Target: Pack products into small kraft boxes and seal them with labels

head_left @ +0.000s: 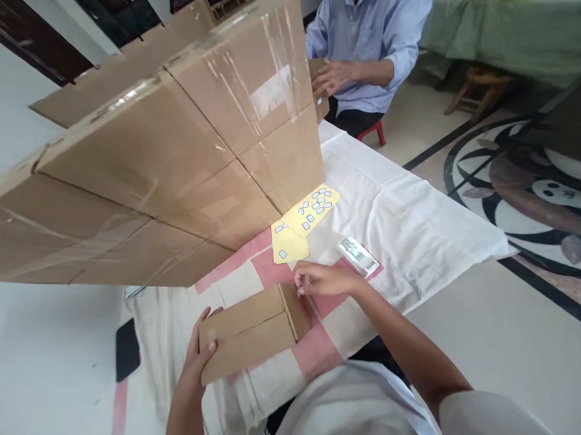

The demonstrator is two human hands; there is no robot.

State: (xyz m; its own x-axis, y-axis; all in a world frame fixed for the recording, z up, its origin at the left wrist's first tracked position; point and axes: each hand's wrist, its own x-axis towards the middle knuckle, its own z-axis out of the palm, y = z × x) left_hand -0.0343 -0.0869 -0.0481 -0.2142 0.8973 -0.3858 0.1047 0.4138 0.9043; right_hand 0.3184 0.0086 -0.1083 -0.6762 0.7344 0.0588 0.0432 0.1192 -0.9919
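Observation:
A small closed cardboard box [248, 335] lies on the table in front of me. My left hand [200, 349] grips its left end, thumb on the top and fingers around the far side. At the box's right end, my right hand [319, 281] has its fingers pinched together close to the end face. Whatever is between those fingertips is too small to make out. Just beyond are yellow sheets [293, 243] bearing several small white labels with dark edges. A white handheld device with a screen [358, 257] rests to the right of my right hand.
Large taped cardboard boxes [185, 173] form a tall wall at the left and back of the table. A white cloth [394, 190] covers the tabletop. Across from me sits a person [367, 53] with a hand on another box. A dark flat object [127, 350] lies at the left.

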